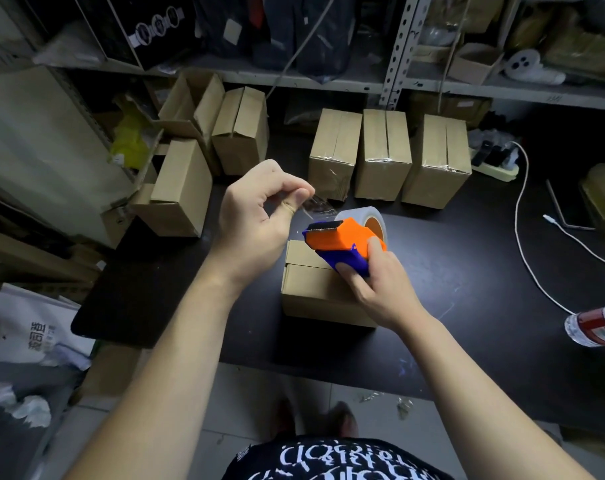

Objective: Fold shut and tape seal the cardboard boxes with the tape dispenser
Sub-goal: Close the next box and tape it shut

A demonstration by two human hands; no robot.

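A small cardboard box [315, 289] lies on the black table [467, 306] in front of me, its top flaps folded shut. Above it my right hand [373, 285] grips the orange and blue tape dispenser [342, 244], which carries a roll of clear tape [370, 220]. My left hand [259, 220] pinches the loose end of the clear tape [316, 206] between thumb and forefinger, just left of the dispenser's blade.
Three taped boxes [384, 157] stand in a row at the table's back. More cardboard boxes [187, 188] sit stacked at the back left. A white cable [522, 244] and a power strip [495, 161] lie at the right, and a plastic bottle [595, 323] at the right edge.
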